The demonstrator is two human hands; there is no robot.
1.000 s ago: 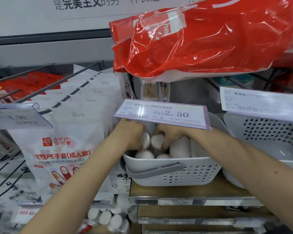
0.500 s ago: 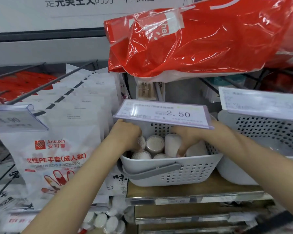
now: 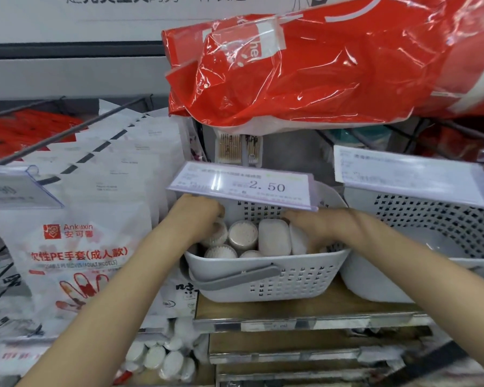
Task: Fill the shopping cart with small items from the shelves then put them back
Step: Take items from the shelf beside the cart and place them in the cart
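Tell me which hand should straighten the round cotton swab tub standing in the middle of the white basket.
Left, probably. The left hand rests beside the round tub in the white basket, touching the neighbouring tubs. The right hand is further off, with a white rectangular pack between.

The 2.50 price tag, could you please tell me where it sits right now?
In the head view it sits centre frame: the 2.50 price tag juts out over the back of the white basket, above both hands, under the red bag.
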